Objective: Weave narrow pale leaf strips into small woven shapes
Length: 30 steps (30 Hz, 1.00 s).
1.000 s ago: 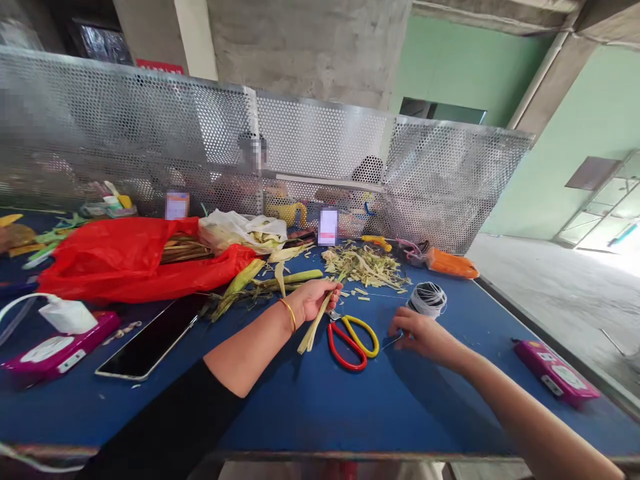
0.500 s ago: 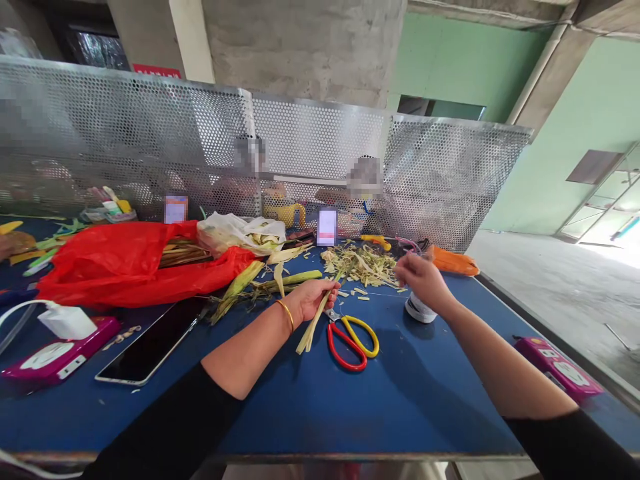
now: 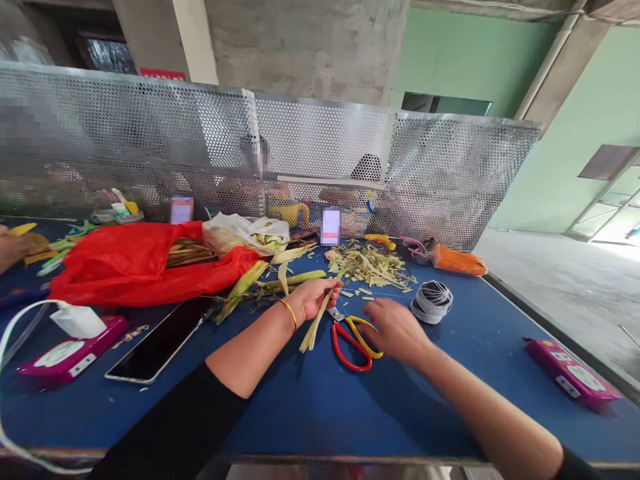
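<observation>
My left hand (image 3: pixel 316 298) is closed around a bundle of pale corn husk strips (image 3: pixel 311 335), whose ends hang below the fist. Beside it on the blue table lies a pair of scissors (image 3: pixel 353 347) with one red and one yellow handle loop; the blades point away from me. Over the yellow loop is my right hand (image 3: pixel 397 331), fingers bent and somewhat apart, covering part of it. Whether the fingertips touch the loop is hard to see. To the right stands a ball of grey-white string (image 3: pixel 431 302), with a thin thread running left from it.
Husk scraps (image 3: pixel 373 265) lie heaped behind my hands. At left are a red plastic bag (image 3: pixel 115 260), a phone (image 3: pixel 160 341) and a purple power strip (image 3: pixel 75 353); another purple strip (image 3: pixel 573 375) is at right. A perforated metal screen (image 3: pixel 320 143) borders the back. Another person's hand (image 3: pixel 13 248) shows far left.
My right hand has come down and left, from above the string ball to the scissors, uncovering the ball. My left hand keeps its hold on the husk strips. The view has shifted slightly.
</observation>
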Each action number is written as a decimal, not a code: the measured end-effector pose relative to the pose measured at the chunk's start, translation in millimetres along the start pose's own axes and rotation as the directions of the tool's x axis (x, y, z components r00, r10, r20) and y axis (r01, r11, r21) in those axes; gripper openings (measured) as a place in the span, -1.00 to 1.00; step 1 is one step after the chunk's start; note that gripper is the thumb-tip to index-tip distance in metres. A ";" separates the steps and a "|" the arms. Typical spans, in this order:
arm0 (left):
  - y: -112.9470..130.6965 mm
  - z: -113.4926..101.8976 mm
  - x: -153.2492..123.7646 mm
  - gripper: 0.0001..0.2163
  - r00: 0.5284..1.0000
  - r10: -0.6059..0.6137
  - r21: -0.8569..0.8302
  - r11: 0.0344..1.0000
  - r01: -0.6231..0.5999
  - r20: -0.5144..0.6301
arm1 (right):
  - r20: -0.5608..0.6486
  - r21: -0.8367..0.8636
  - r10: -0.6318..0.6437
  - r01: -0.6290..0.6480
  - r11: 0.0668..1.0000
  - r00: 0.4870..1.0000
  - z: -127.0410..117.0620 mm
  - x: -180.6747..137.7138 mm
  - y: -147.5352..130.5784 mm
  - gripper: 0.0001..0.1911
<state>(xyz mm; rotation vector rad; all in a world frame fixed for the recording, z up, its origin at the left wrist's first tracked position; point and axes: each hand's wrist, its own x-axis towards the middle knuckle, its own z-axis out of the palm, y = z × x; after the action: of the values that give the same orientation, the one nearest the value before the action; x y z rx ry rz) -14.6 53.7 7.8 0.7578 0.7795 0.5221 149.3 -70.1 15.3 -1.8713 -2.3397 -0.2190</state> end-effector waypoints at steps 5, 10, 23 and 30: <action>-0.4 0.3 -1.6 -0.85 1.000 0.023 -0.001 1.000 -0.023 0.008 | 0.150 0.012 0.032 -0.034 0.999 0.988 21.8 -12.4 -31.0 -0.69; 2.3 1.5 -3.7 -0.81 1.000 0.028 0.017 0.999 -0.028 -0.003 | 0.212 0.029 0.059 -0.067 0.997 0.976 10.7 -21.0 -18.6 -0.45; 3.1 2.0 -3.6 -0.80 1.000 0.025 0.014 1.000 -0.025 -0.016 | 0.588 0.809 0.198 -0.570 -0.141 0.784 -12.2 -97.9 30.1 -0.44; 0.8 0.5 -2.0 -0.89 0.999 0.033 0.033 0.999 -0.033 0.007 | 0.643 0.717 0.087 -0.558 -0.417 0.761 -15.2 -99.7 26.3 -0.50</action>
<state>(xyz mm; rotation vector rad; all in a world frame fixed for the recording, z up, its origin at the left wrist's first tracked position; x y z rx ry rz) -15.5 52.6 9.5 0.8035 0.7722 0.5371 196.9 -162.7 11.3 -1.3022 -0.6910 1.7109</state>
